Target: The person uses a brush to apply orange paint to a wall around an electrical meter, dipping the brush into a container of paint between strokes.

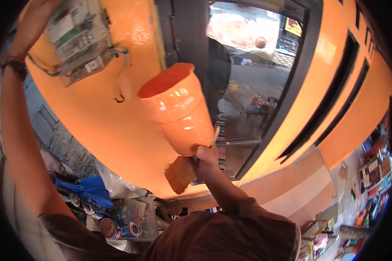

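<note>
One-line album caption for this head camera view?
Right hand grips an orange paint-coated cup and brush; left hand reaches a wall-mounted meter box.

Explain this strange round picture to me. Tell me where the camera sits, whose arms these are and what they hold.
There is no machine here: a person wears a wide fisheye camera on the head, looking down at their own arms, so straight edges bend near the rim. The right hand grips an orange-coated plastic container together with a paintbrush, whose bristles are orange too. The left hand is raised high against a grey meter box mounted on the orange wall; whether its fingers grip anything cannot be told. Beside the wall is a dark-framed window. Down below lie a blue cloth, a small paint tin and other clutter.
</note>
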A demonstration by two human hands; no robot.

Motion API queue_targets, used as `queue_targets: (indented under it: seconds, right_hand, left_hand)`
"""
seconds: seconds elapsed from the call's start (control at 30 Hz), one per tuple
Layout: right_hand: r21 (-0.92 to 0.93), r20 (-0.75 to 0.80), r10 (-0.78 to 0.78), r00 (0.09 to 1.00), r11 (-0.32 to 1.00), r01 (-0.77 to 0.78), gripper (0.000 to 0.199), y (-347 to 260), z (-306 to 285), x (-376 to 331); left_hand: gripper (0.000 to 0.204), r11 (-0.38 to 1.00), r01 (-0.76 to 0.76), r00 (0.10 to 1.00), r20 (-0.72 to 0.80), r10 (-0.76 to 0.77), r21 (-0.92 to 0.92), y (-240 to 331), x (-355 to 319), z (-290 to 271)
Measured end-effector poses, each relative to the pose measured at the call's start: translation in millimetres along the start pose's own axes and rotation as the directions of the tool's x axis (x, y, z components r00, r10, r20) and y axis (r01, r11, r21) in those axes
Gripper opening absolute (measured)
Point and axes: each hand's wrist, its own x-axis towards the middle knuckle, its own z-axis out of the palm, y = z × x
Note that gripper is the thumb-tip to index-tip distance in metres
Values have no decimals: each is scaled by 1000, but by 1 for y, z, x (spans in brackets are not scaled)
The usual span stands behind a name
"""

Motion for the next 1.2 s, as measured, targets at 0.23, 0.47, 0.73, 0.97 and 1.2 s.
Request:
queue_targets:
  seconds: [0.23,0.47,0.73,0.97,1.2]
  right_hand:
    - [-227,-18,-84,996,971,78,84,3,2,-5]
    - [-285,-137,-165,977,951,121,87,-2,5,-5]
    - [-220,-115,-222,968,956,193,81,-16,-8,0]
    - [-250,-141,-238,961,948,198,84,-26,-14,-4]
    - [-255,-141,-252,957,944,211,85,-37,-23,-7]
  left_hand:
    - [52,986,-61,977,-212,27,-155,-20,11,1]
    - [66,880,221,948,-121,-295,-420,13,0,-28]
    - [66,915,147,985,-33,-172,-377,8,7,-2]
    - [65,960,9,999,-43,-22,-281,-3,25,13]
    - [71,970,194,980,18,-198,147,17,19,0]
